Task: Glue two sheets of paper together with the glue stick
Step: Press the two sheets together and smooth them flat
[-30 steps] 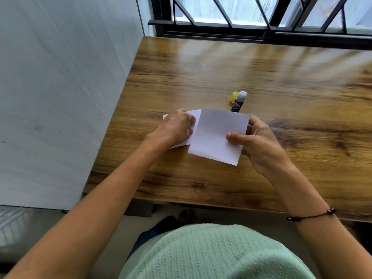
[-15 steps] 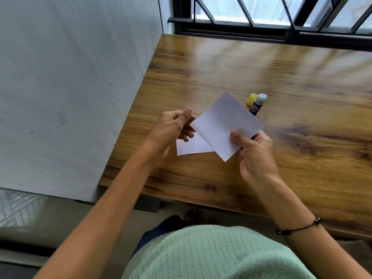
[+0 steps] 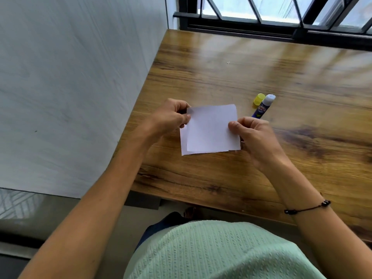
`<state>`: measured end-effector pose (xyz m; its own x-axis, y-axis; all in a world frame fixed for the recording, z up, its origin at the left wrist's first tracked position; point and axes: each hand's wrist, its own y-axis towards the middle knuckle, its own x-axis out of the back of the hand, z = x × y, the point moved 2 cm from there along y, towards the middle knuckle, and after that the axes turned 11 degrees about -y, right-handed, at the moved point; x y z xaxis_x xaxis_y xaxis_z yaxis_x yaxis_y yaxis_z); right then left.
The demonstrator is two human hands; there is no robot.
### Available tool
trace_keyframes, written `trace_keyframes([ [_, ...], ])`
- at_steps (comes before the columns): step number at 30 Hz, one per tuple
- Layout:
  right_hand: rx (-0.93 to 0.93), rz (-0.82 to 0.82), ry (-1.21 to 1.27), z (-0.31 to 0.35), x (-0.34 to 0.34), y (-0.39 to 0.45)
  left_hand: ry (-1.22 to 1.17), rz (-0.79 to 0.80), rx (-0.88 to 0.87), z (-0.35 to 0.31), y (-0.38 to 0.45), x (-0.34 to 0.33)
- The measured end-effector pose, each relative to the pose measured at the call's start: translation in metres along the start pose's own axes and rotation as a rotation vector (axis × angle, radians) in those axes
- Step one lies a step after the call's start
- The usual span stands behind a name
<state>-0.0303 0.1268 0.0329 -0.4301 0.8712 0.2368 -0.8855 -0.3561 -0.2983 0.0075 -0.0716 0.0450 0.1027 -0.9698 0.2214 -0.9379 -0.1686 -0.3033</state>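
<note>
Now overlapped, both paper sheets (image 3: 211, 129) are pinched by left hand (image 3: 171, 115) and right hand (image 3: 253, 135) grips.

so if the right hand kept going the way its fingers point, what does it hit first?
The right hand points left across the paper it pinches. Going straight on, it would likely meet the left hand gripping the opposite edge. Depth is unclear, but both hold the same sheets. The glue stick lies behind, off that line.

Wooden table (image 3: 261, 178) below a barred window (image 3: 281, 15).
</note>
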Motion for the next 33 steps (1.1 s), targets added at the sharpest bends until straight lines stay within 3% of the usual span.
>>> trace_keyframes([
  [8,-0.014,-0.05,-0.267,-0.004,-0.004,0.019,-0.053,-0.09,-0.032,0.01,0.006,0.008],
  [17,-0.031,-0.081,-0.289,-0.01,-0.012,0.025,0.044,-0.277,-0.033,0.031,-0.002,0.016],
  [33,-0.029,-0.096,-0.376,-0.009,-0.017,0.029,0.301,-0.224,-0.156,0.028,-0.016,0.008],
])
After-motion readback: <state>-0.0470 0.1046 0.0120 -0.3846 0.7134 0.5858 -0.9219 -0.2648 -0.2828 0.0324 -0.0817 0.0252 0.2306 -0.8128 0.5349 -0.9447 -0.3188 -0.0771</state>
